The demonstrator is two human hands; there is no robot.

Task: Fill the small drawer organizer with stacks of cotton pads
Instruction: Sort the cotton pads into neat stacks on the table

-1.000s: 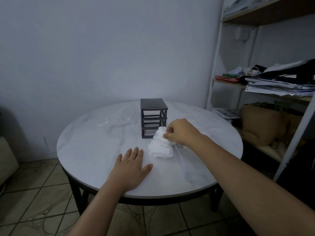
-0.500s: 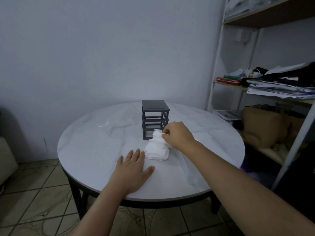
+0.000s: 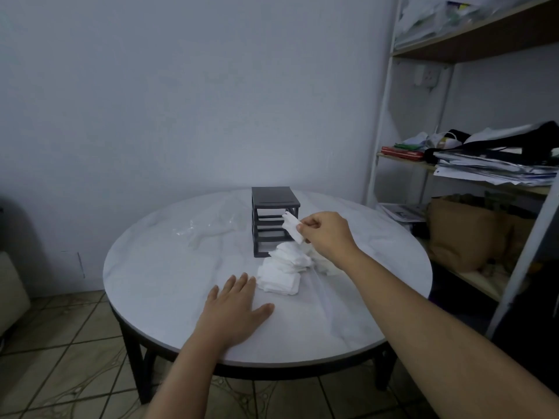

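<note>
A small dark grey drawer organizer (image 3: 273, 202) stands near the middle of the round marble table (image 3: 169, 267); its front slots look open. A leaning pile of white cotton pads (image 3: 282, 272) lies on the table just in front of it. My right hand (image 3: 326, 235) pinches a few cotton pads (image 3: 292, 226) lifted off the pile, held in front of the organizer's upper slots. My left hand (image 3: 233, 313) rests flat on the table, fingers spread, just left of the pile.
A crumpled clear plastic wrapper (image 3: 211, 228) lies left of the organizer. A metal shelf unit (image 3: 384, 122) with papers, bags and a brown box stands close to the table's right side. Tiled floor lies below.
My right hand has lifted a few pads off the top of the pile and raised them toward the organizer. The left hand has stayed flat on the table.
</note>
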